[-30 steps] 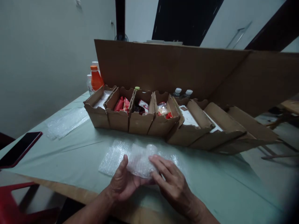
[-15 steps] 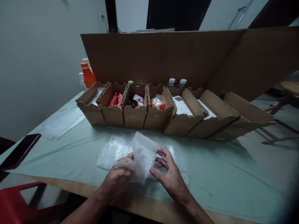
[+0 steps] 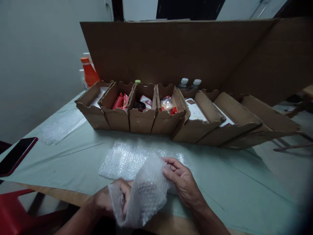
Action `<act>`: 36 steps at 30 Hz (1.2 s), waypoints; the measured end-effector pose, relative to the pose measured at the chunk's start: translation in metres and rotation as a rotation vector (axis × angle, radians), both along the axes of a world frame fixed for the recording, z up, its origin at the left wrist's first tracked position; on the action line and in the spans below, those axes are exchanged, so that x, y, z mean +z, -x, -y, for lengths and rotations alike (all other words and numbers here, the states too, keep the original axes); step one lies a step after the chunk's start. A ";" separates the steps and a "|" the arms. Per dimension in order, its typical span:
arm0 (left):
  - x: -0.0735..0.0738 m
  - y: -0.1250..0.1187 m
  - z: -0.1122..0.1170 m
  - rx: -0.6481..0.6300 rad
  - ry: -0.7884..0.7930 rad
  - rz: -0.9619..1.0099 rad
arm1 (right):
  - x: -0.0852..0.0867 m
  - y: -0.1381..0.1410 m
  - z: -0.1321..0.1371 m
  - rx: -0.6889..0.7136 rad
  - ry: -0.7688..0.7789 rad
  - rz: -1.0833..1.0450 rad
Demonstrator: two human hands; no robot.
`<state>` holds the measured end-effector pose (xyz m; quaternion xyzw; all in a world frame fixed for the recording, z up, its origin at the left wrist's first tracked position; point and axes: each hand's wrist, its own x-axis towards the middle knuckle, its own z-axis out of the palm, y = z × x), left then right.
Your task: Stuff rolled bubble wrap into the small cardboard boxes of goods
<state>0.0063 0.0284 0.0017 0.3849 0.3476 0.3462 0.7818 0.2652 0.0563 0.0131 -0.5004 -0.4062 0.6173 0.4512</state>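
Left hand (image 3: 110, 202) and right hand (image 3: 184, 182) each have a closed grip on the bubble wrap sheet (image 3: 146, 194), just above the bench (image 3: 73, 156) in front of the cardboard tray (image 3: 141, 122). It looks light, limp and probably slippery, so its edges are best to pinch.

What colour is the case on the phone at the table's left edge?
Red, around a black screen; the phone shows best in the head view.

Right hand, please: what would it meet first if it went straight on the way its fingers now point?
The right hand points left and away, touching the bubble-wrap piece held with the left hand. Past that, probably the flat bubble-wrap sheet on the table; depth is unclear.
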 end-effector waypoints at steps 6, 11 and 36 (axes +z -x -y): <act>0.024 0.017 -0.056 0.250 -0.114 -0.290 | 0.004 -0.020 -0.010 -0.320 -0.216 0.231; 0.006 0.018 -0.102 0.346 -0.474 -0.844 | -0.024 -0.028 -0.027 -0.284 -0.357 0.741; -0.031 -0.050 -0.062 -0.218 -1.043 -1.092 | -0.023 -0.047 -0.065 -0.155 -0.963 1.362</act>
